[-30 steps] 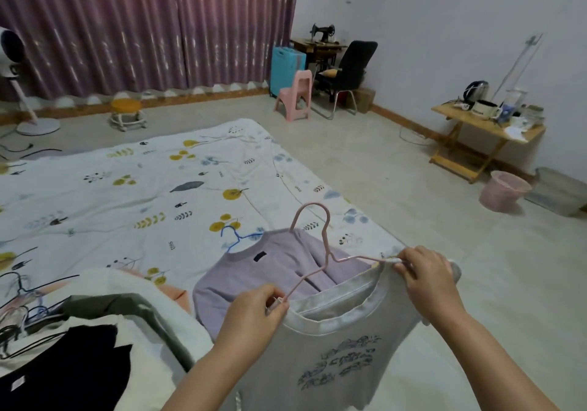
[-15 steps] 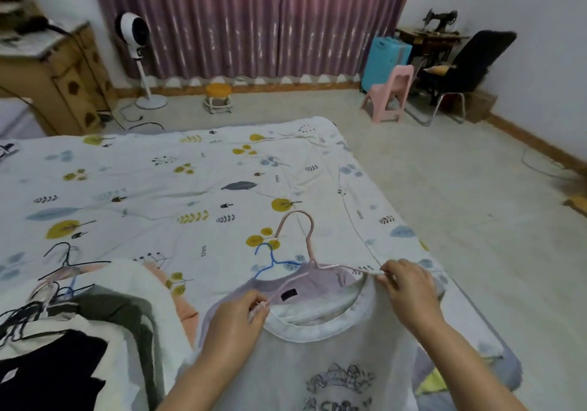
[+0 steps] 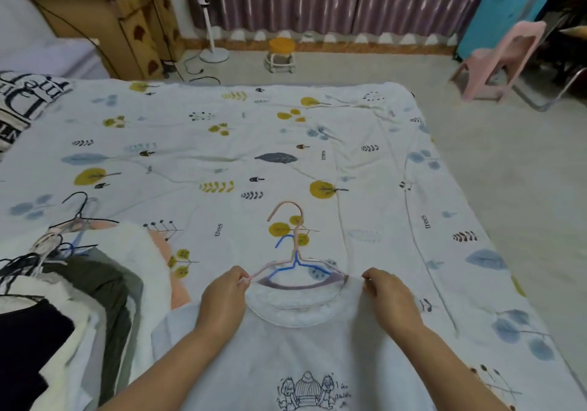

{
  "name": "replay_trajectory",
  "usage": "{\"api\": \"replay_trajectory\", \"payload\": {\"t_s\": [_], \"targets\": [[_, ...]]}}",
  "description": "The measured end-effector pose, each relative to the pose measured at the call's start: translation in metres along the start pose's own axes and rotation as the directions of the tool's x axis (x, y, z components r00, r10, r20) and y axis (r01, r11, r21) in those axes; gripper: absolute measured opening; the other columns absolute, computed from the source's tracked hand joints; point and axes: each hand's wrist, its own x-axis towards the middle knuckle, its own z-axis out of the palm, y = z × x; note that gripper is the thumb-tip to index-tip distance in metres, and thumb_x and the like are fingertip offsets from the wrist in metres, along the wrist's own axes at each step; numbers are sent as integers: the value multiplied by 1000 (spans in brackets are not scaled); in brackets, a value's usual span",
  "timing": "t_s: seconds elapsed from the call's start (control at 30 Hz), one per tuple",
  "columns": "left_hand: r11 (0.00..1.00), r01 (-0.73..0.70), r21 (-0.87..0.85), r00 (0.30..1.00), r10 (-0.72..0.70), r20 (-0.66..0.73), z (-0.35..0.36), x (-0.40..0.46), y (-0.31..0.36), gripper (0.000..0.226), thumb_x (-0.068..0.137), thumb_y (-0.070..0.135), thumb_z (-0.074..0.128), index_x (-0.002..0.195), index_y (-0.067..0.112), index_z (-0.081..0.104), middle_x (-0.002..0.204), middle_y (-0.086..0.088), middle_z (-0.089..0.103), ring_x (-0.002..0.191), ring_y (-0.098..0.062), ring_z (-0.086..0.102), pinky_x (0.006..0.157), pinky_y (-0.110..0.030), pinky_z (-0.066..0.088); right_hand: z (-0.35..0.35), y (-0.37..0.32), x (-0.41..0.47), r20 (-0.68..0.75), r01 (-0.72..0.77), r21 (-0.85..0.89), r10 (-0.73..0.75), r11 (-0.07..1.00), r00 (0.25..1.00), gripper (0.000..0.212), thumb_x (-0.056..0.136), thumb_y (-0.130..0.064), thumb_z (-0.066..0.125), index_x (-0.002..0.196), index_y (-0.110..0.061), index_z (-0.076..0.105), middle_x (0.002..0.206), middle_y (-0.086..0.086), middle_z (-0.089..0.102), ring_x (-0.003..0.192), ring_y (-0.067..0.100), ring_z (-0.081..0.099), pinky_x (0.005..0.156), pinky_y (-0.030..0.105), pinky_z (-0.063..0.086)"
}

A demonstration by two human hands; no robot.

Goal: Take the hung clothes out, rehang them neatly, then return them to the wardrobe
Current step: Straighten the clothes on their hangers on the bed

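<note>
While both hands pinch white T-shirt [image 3: 295,356] shoulders, clothes pile [image 3: 63,299] lies left

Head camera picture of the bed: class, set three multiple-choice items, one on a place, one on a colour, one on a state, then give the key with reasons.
1. Where does the white printed T-shirt lie?
A on the floor
B on the leaf-patterned bedsheet
C on the chair

2. What colour is the upper wire hanger?
A pink
B green
C black

3. What is the left hand doing?
A resting flat
B pointing
C pinching the hanger's end

Key: B, sheet surrounds it; A, pink hook over a blue hanger; C, fingertips close on the wire.
</note>
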Motion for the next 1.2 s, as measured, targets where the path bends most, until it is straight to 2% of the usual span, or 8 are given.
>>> {"api": "replay_trajectory", "payload": {"t_s": [0.13,0.23,0.4,0.63,0.73,0.87,0.97,1.2], "targets": [[990,-4,143,1000,4,0,37,30,-24,15,95,17,45,92,14,59,91,-6,68,89,-27,59,81,-33,35,49,17,33,76,-22,-43,25,999,997,13,93,-11,43,81,-16,41,99,11,61,95,28,52,72,33,31],[936,7,352,1000,-16,22,64,40,-44,24,96,28,43,116,23,54,108,2,65,104,-21,56,90,-32,29,82,28,51,95,-47,-87,55,995,994,10,92,-10,44,85,-14,49,102,13,62,97,29,54,74,33,34],[798,-71,598,989,-20,145,106,28,-87,51,95,36,39,142,24,23,147,5,30,134,-14,29,108,-37,20,124,42,73,113,-94,-123,108,988,988,24,89,-3,43,105,-1,62,107,19,61,103,34,53,85,37,36],[777,-109,620,921,-156,357,127,13,-120,56,100,36,26,149,21,3,157,1,-10,145,-19,-6,115,-47,7,149,37,55,46,4,-124,1,992,999,26,80,10,52,105,11,58,102,32,56,99,44,52,86,45,37],[795,-115,596,876,-202,438,119,19,-113,57,100,33,28,149,21,3,157,0,-12,145,-21,-7,115,-48,6,144,29,45,164,32,-365,30,931,986,40,89,-2,42,129,3,43,124,22,50,120,36,44,100,49,31],[759,-132,637,828,-269,492,90,25,-93,45,98,32,31,139,14,30,152,-8,19,141,-25,17,113,-49,9,123,11,34,318,-3,-508,191,861,929,46,95,-11,28,140,-7,23,145,12,30,138,28,23,112,49,21],[772,-139,621,839,-241,488,63,23,-76,37,98,32,30,127,15,45,140,-5,43,132,-23,35,110,-42,19,100,-5,26,437,84,-498,166,863,884,41,95,-12,30,136,-14,34,140,8,38,132,26,34,108,42,30],[891,-69,449,910,-128,394,-18,-1,-47,30,96,29,36,115,14,55,122,-5,57,111,-24,52,83,-30,40,49,-60,7,531,147,-442,126,885,838,38,99,-13,35,137,-7,36,139,9,47,125,21,47,95,29,41]]}}
